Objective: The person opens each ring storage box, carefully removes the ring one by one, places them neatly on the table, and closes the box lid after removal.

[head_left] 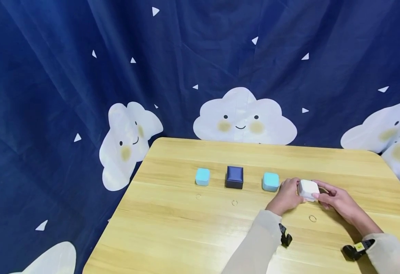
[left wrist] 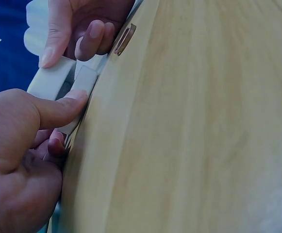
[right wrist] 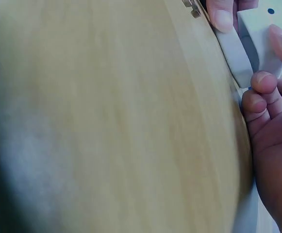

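Both hands are at a small white ring box [head_left: 308, 189] on the right part of the wooden table [head_left: 172, 232]. My left hand [head_left: 287, 196] pinches its lower part, thumb on the front face [left wrist: 77, 99]. From the other side my right hand [head_left: 337, 199] grips the lid [left wrist: 51, 80], with the thumb on top. A dark gap shows between lid and base in both wrist views, so the lid stands partly raised. The inside is hidden. A thin ring [head_left: 312, 218] lies on the table just in front of this box.
Left of the hands stand a light blue box [head_left: 270, 182], a dark navy box [head_left: 234, 177] and another light blue box [head_left: 202, 177] in a row. One ring [head_left: 234, 203] lies before the navy box, another ring [head_left: 198, 196] before the far-left one. A blue cloud-patterned curtain [head_left: 186, 68] hangs behind.
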Tool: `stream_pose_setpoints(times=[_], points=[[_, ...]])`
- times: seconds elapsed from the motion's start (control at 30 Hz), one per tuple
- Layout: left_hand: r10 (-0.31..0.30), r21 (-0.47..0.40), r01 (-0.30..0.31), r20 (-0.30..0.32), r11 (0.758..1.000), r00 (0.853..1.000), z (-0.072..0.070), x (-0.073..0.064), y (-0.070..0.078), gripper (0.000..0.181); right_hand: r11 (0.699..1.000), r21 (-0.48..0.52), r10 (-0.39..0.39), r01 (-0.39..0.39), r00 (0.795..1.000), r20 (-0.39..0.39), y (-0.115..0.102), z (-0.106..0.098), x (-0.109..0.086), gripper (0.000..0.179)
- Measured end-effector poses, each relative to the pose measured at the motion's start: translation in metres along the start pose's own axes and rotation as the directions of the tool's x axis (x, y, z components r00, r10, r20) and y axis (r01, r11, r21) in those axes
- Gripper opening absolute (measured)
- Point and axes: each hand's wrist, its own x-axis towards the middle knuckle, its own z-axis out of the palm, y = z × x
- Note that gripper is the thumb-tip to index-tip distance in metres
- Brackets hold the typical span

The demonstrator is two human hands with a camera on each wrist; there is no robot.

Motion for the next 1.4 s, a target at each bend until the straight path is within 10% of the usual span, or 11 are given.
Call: stream_pose_setpoints(times=[1.4], points=[[0.052, 0.101, -0.047, -0.05, 0.994, 0.997, -0.0027, -0.0008, 0.0024, 0.066, 0.996, 0.044, -0.079, 0.079, 0.997, 0.01, 0.0034, 0.0051, 0.0068, 0.066]])
